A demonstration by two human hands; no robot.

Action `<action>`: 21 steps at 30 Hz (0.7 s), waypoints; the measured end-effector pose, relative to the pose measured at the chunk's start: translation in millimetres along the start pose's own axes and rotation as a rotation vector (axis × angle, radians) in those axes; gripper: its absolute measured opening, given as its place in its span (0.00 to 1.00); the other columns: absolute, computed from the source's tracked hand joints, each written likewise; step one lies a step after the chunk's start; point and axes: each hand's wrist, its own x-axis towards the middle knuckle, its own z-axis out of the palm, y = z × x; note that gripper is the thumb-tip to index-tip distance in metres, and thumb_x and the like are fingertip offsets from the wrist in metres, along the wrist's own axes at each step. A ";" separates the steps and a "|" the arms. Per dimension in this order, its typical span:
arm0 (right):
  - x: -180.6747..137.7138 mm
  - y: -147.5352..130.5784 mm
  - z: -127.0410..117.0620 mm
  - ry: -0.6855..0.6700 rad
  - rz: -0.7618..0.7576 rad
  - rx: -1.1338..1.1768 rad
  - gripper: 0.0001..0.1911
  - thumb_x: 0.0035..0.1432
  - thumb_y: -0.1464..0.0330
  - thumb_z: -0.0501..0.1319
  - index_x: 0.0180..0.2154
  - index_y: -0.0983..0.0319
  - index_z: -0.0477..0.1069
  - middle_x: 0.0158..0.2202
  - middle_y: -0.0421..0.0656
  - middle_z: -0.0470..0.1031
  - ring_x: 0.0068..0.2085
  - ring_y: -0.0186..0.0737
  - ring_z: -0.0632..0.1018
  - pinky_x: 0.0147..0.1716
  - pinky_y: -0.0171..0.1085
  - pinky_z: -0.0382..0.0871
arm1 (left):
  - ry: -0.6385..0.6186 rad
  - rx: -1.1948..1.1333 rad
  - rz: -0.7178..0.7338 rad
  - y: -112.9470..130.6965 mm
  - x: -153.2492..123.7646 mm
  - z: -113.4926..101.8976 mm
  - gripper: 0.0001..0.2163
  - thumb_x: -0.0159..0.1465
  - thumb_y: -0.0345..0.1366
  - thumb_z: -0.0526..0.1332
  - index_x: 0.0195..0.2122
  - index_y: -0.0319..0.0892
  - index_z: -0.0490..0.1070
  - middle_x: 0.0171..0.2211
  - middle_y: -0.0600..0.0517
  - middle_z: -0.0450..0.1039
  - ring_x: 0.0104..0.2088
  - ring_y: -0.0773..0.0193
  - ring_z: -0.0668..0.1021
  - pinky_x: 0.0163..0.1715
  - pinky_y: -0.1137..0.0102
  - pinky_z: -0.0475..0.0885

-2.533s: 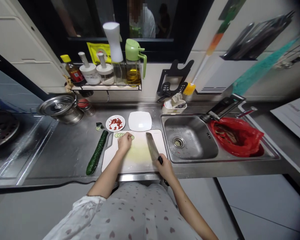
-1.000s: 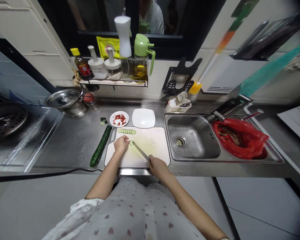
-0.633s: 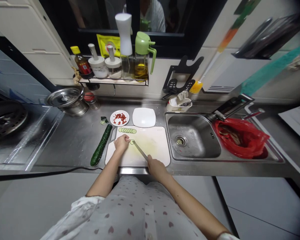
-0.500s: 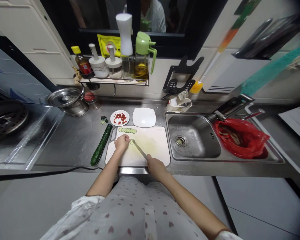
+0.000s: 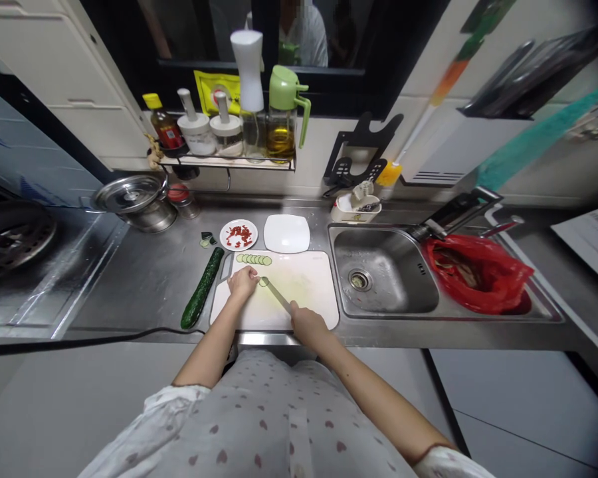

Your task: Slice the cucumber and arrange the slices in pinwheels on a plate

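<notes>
My right hand (image 5: 309, 325) is wrapped round the handle of a kitchen knife (image 5: 279, 297), its blade slanting up and left over the white cutting board (image 5: 309, 279). At the blade's tip lies a round cucumber slice (image 5: 264, 281). Just left of that slice my left hand (image 5: 243, 282) is closed in a pinch; what its fingertips hold, if anything, is too small to make out. Farther back on the board is a row of overlapping cucumber slices (image 5: 254, 259). A long dark green cucumber (image 5: 202, 289) lies on the counter beside the board's left edge.
Behind the board are a plate of chopped red pieces (image 5: 238, 234) and a white square plate (image 5: 287, 234). The sink (image 5: 386, 279) is to the right, with a red plastic bag (image 5: 483, 279) past it. A lidded pot (image 5: 139, 202) stands back left, near a condiment shelf (image 5: 229, 161).
The view has shifted very slightly. Both hands, the knife and the cucumber slices keep nearly the same positions on the board.
</notes>
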 end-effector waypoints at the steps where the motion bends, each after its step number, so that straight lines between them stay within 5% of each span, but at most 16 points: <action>1: 0.1 -0.6 -0.9 -0.003 0.000 -0.001 0.17 0.62 0.77 0.48 0.52 0.63 0.59 0.41 0.54 0.77 0.44 0.48 0.79 0.36 0.38 0.66 | 0.001 0.002 -0.001 0.3 0.0 -0.3 0.06 0.57 0.40 0.64 0.36 0.50 0.72 0.36 0.56 0.79 0.43 0.60 0.77 0.45 0.66 0.63; 21: 1.6 -1.8 -14.5 0.004 -0.033 -0.044 0.16 0.62 0.78 0.47 0.51 0.63 0.61 0.42 0.55 0.76 0.45 0.46 0.78 0.39 0.39 0.67 | -0.018 0.024 -0.003 2.7 0.3 -4.7 0.08 0.56 0.41 0.65 0.36 0.49 0.72 0.38 0.54 0.80 0.45 0.59 0.77 0.46 0.65 0.62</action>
